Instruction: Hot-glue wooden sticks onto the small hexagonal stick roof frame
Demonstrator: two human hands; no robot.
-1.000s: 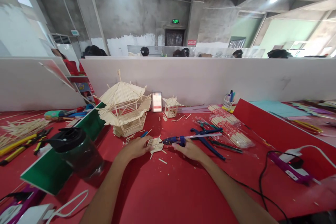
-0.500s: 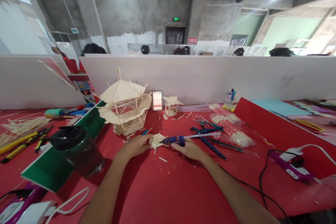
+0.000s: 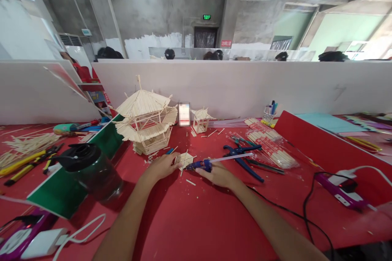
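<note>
My right hand is wrapped round a blue glue gun, with a long clear glue stick poking out of its back. The gun's nozzle points left at the near edge of a small stick frame, which looks like a flat web of thin wooden sticks. My left hand grips the left side of this frame with its fingertips. A short loose stick lies on the red table just in front. Whether the nozzle touches the frame I cannot tell.
A large stick pavilion and a small one stand behind. Right are blue pliers and bagged sticks. A dark bottle stands left by a green divider. A black cord runs right.
The glue gun has shifted slightly left and toward me, its nozzle moving from the frame's right side to its near edge. My left hand still holds the frame.
</note>
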